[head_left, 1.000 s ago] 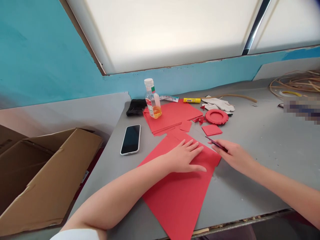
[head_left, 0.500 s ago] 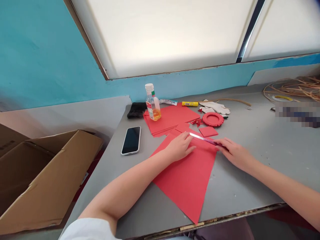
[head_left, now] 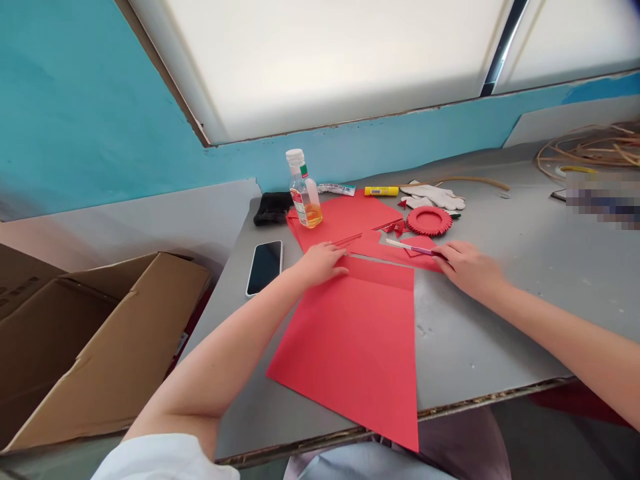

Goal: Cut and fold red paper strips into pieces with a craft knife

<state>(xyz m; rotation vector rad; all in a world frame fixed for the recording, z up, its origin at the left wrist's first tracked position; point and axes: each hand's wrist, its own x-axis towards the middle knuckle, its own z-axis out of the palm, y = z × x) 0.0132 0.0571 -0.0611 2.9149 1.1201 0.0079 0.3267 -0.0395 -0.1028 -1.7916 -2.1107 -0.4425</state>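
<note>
My right hand (head_left: pixel 465 267), right of the frame's centre, grips a slim knife (head_left: pixel 414 247) by its purple handle, the pale blade pointing left; my left hand (head_left: pixel 320 265) lies open near the middle, thumb and fingers on the top left of the large red sheet (head_left: pixel 370 353), which fills the lower centre. The blade is over the narrow red strip (head_left: pixel 373 247) beyond the sheet's top edge; I can't tell whether it touches. If it swings left, I judge my own fingertips are most at risk, being near its line. Pressing down there could also nick the strip or the table (head_left: pixel 480 347). The sheet's bottom corner overhangs the table's front edge, so my lap could catch and crease it, or skew it.
</note>
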